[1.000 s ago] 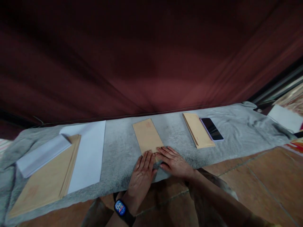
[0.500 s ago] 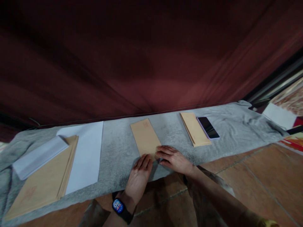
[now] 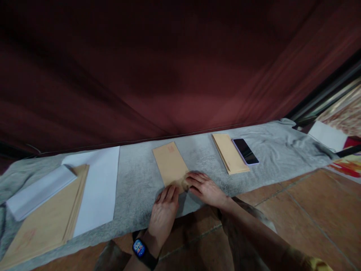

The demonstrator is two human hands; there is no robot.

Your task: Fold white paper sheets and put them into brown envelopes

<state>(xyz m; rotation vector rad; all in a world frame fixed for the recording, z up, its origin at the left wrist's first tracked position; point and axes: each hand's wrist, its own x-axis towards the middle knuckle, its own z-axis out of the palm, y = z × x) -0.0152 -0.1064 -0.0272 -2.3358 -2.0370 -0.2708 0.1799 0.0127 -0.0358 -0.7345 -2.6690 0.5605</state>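
A brown paper envelope [image 3: 170, 162] lies on the grey cloth in front of me, with small red print at its far end. At its near left corner, my left hand [image 3: 165, 207] has its bent fingers pressed together on the paper. My right hand [image 3: 205, 188] is closed at the near right corner, fingertips on the envelope's edge. Both thumbs are mostly hidden, and the near edge is partly covered by the fingers. A dark smartwatch [image 3: 139, 248] with a lit screen is on my left wrist.
Folded white paper [image 3: 42, 190] rests on a stack of brown envelopes [image 3: 53, 214], partly over white sheets [image 3: 103, 188]. To the right, more brown envelopes [image 3: 229, 152] lie beside a phone [image 3: 245, 151]. Behind the grey cloth [image 3: 135, 177] hangs a dark red curtain [image 3: 180, 75].
The view has shifted slightly, so the things on the cloth appear a little further left. Both hands stay at the envelope's near end, with only small finger movement.
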